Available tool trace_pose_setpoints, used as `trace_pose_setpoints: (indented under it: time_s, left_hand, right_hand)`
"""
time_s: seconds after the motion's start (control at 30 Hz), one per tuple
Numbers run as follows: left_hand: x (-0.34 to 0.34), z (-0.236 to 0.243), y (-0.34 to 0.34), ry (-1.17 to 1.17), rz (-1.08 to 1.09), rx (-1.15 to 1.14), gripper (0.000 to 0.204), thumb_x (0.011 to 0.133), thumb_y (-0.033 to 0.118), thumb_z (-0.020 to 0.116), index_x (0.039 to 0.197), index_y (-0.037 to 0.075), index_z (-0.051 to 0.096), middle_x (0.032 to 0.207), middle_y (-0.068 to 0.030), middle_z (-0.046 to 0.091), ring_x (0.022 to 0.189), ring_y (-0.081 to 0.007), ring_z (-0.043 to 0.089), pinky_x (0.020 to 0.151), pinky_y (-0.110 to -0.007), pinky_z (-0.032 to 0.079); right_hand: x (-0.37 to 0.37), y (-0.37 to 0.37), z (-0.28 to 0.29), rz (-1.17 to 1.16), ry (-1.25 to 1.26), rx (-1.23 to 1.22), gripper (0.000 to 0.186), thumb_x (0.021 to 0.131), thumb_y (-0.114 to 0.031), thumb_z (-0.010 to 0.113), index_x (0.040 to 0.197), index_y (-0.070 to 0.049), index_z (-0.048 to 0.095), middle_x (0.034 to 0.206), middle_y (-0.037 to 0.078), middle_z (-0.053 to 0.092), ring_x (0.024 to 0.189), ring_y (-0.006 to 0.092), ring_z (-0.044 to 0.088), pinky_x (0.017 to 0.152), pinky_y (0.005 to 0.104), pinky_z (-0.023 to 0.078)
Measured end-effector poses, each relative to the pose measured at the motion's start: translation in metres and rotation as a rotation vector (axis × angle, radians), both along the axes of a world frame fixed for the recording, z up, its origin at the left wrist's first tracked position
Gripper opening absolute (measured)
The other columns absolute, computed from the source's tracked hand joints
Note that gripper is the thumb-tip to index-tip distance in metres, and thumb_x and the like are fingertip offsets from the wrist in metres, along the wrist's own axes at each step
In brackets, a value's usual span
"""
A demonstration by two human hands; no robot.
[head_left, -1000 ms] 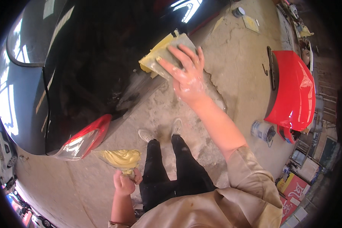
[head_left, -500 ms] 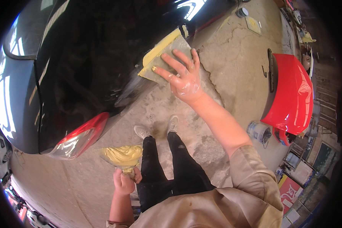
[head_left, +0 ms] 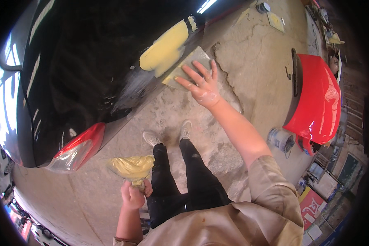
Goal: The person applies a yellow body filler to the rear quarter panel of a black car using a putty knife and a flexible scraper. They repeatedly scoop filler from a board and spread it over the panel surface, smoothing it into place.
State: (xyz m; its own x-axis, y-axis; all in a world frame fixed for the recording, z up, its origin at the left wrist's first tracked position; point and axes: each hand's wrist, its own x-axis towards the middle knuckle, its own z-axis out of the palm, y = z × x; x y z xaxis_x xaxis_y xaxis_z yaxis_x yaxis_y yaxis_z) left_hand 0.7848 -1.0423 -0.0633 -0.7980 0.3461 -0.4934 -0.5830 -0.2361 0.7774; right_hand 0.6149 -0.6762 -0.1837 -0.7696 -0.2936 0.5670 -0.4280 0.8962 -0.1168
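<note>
My right hand grips a flat, thin spreader, its fingers spread across the upper face and the thumb out of sight beneath. The spreader sits at the lower edge of a black car's panel, just beside a smooth patch of yellow body filler. Below that patch the paint is sanded grey. Down by my left leg, my left hand is closed round the handle of a wide putty knife, its blade heaped with yellow filler.
The car's red and clear tail light is at the left. On the right, a red car panel stands near a stained bucket. A can and a filler-smeared board lie on the cracked concrete floor farther off.
The spreader in my right hand has come down and right across the panel, off the filler. A broad smoothed yellow patch now shows where it was. My left hand has hardly moved.
</note>
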Motion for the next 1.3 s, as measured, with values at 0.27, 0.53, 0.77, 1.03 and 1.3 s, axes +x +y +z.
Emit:
trace_pose_setpoints:
  time_s: [0.27,0.53,0.77,1.03,1.3]
  left_hand:
    - [-0.023,0.004,0.031,0.188,-0.264,-0.067,0.053,0.111,0.041,0.033,0.112,-0.007,0.055,0.064,-0.0076,0.052,0.051,-0.0131,0.045,0.046,-0.028,0.038]
    - [-0.034,0.008,0.038,0.343,-0.282,-0.043,0.052,0.111,0.039,0.037,0.114,-0.009,0.057,0.064,-0.007,0.053,0.051,-0.0128,0.045,0.046,-0.028,0.038]
    - [-0.028,0.007,0.023,0.303,-0.196,-0.056,0.048,0.111,0.034,0.026,0.11,-0.006,0.054,0.061,-0.0085,0.048,0.047,-0.0154,0.041,0.043,-0.031,0.034]
    - [-0.018,-0.001,0.021,0.171,-0.162,-0.069,0.049,0.111,0.039,0.026,0.097,-0.002,0.05,0.061,-0.008,0.047,0.046,-0.0159,0.042,0.043,-0.03,0.034]
    - [-0.02,-0.005,0.01,0.084,-0.101,-0.024,0.051,0.111,0.043,0.036,0.108,-0.005,0.054,0.063,-0.009,0.051,0.051,-0.0146,0.046,0.046,-0.028,0.038]
  right_hand:
    - [0.095,-0.032,0.13,0.193,-0.815,-1.624,0.041,0.096,0.005,0.061,0.136,-0.002,0.062,0.129,0.019,0.068,0.112,0.0303,0.068,0.099,0.0353,0.052]
    - [0.081,-0.026,0.169,0.673,-0.821,-1.049,0.048,0.082,0.008,0.067,0.127,-0.007,0.071,0.132,0.017,0.067,0.106,0.035,0.072,0.088,0.0382,0.06]
    - [0.051,-0.014,0.146,0.248,-0.521,-0.36,0.063,0.076,0.007,0.064,0.13,-0.024,0.071,0.133,0.008,0.066,0.118,0.0345,0.065,0.097,0.0454,0.057]
    - [-0.053,-0.01,0.119,-0.088,0.037,-0.102,0.056,0.074,0.005,0.062,0.12,-0.026,0.075,0.136,0.005,0.064,0.128,0.0335,0.056,0.11,0.057,0.038]
    - [-0.056,-0.016,0.095,-0.124,0.035,-0.072,0.059,0.074,0.006,0.063,0.122,-0.026,0.073,0.136,0.003,0.064,0.128,0.0322,0.056,0.109,0.0555,0.039]
